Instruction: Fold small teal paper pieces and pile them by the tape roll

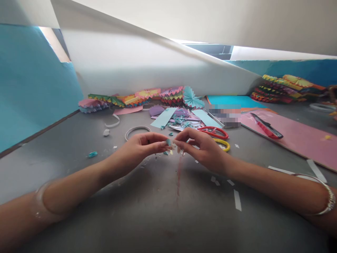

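My left hand (146, 147) pinches a small teal paper scrap (168, 142) between thumb and forefinger. My right hand (201, 147) faces it, its forefinger tip almost at that scrap, and I cannot tell whether it holds anything. Tiny paper bits (179, 150) lie just below both sets of fingertips on the grey table (158, 214). Red-handled scissors (213, 132) and yellow-handled scissors (223, 144) rest just beyond my right hand. A ring of white tape (137, 131) lies beyond my left hand.
Folded multicoloured paper fans (129, 100) line the back of the table, with more stacked at right (286, 88). A red craft knife (266, 125) lies on a pink board (302, 147). Pale teal paper pieces (163, 117) and white strips (237, 200) are scattered about. Teal and white sheets stand behind.
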`<move>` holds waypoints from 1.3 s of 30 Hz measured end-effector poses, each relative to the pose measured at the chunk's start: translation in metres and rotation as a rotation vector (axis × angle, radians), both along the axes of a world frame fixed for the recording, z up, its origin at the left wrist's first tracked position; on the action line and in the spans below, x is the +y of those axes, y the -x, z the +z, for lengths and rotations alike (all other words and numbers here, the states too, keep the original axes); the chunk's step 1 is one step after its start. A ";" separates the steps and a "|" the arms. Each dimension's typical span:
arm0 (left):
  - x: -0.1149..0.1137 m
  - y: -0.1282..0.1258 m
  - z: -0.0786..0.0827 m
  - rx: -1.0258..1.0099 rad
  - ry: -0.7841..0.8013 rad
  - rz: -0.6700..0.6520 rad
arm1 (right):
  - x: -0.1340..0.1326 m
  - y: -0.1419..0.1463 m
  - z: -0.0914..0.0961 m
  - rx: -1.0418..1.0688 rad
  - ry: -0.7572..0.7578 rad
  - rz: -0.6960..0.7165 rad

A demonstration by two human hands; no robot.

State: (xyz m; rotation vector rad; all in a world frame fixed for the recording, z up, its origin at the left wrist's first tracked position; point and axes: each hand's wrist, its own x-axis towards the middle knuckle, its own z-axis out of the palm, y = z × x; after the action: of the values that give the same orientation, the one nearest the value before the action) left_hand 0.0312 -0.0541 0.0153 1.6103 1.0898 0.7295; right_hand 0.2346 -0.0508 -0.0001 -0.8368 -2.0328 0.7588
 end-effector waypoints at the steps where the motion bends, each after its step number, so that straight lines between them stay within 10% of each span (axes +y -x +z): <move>1: 0.000 0.000 0.000 -0.023 0.007 0.004 | 0.000 0.000 0.000 0.025 -0.002 -0.010; 39: -0.002 0.001 -0.005 -0.235 -0.012 -0.031 | -0.002 0.001 0.002 -0.106 -0.067 0.030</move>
State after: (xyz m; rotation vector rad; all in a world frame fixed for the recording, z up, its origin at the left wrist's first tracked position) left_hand 0.0303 -0.0562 0.0106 1.5054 0.8904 0.8815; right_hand 0.2333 -0.0533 0.0023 -0.8255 -2.1572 0.6718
